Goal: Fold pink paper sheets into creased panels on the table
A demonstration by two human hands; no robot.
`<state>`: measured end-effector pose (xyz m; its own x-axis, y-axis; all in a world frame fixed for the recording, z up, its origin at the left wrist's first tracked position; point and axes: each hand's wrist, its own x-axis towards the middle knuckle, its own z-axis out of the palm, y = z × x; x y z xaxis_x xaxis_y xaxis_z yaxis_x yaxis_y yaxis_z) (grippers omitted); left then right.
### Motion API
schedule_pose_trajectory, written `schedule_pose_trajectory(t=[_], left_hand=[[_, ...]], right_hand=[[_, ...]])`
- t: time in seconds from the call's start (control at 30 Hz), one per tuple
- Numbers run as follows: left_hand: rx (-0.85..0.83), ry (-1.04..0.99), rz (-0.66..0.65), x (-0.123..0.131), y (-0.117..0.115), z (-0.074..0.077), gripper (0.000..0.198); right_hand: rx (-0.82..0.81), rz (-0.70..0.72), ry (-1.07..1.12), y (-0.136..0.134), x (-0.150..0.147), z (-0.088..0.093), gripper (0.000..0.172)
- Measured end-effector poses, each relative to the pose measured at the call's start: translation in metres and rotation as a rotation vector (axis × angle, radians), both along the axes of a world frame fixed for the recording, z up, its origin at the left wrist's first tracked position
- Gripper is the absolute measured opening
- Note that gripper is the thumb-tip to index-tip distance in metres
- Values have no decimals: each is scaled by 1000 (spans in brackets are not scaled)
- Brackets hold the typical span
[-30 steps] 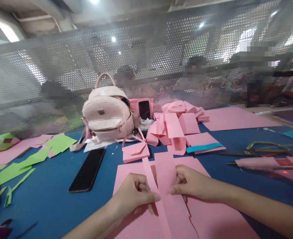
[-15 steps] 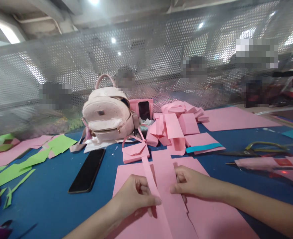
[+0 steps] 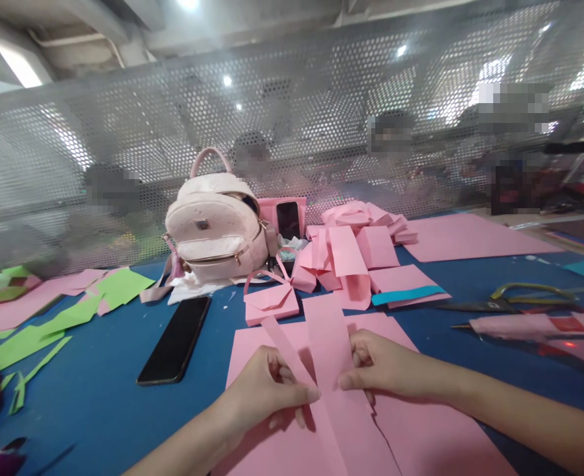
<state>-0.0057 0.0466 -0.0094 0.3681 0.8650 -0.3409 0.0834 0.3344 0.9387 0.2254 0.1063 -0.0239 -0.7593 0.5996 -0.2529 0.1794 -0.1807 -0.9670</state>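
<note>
The person's two hands are apart, working from either side of the pink paper at the near middle of the blue table [image 3: 108, 344]. The left hand [image 3: 267, 390] pinches a narrow pink paper strip [image 3: 288, 344] between thumb and fingers; the right hand [image 3: 381, 367] grips the right edge of a wider pink paper strip [image 3: 328, 344], its thumb on top. The far ends of the strips spread apart, with a gap that narrows towards the left thumb; whether they join below it cannot be told. Both are above a large pink paper sheet [image 3: 435, 423]. Just beyond stands a small pink paper handbag [image 3: 271, 303], with a pale backpack [image 3: 213, 228] behind it. A black smartphone [image 3: 174, 340] lies left of the sheet, and green paper scraps [image 3: 118, 291] lie farther left. A folded pink paper piece [image 3: 411, 277] bearing a blue strip [image 3: 408, 295] lies beyond the right hand. Scissors [image 3: 500, 305] and a pink glue gun [image 3: 524, 326], its small red light glowing, lie at the right.
</note>
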Motion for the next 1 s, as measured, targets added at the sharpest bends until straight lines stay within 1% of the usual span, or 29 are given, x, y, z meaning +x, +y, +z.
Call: schedule_pose_trajectory(t=[0.1,0.17,0.23,0.3,0.37,0.43,0.6,0.67,0.8,0.87,0.93,1.0], left_hand=[[4,-47,-48,-1,0,-3,29],[-9,-61,-73,1,0,-3,31],[-26,-40,-61,2,0,-1,36],[-40,0,-15,4,-1,1,39],[-42,26,16,5,-1,2,41],[-27,12,9,4,-2,3,41],[-13,-35,-2,0,-1,0,32],[0,-32,-25,-1,-1,-1,30],[-4,-31,-79,-1,1,-1,27],[-20,-19,-64,1,1,-2,30],[-30,13,-14,3,0,-1,37],[-36,45,25,4,-1,0,45]], right_hand=[[8,18,-4,-1,-1,4,34],[10,68,24,-1,-2,7,36],[-1,113,57,-2,-2,10,37],[-7,122,37,-2,-2,11,37],[15,103,-19,-2,-2,10,35],[50,81,-61,-2,-2,8,35],[57,71,-42,-1,-2,5,36],[70,48,-76,-1,-2,5,39],[111,-42,-179,-2,0,3,45],[104,-10,-165,-2,1,4,44],[92,49,-146,-3,0,6,41],[90,67,-140,-3,0,8,40]])
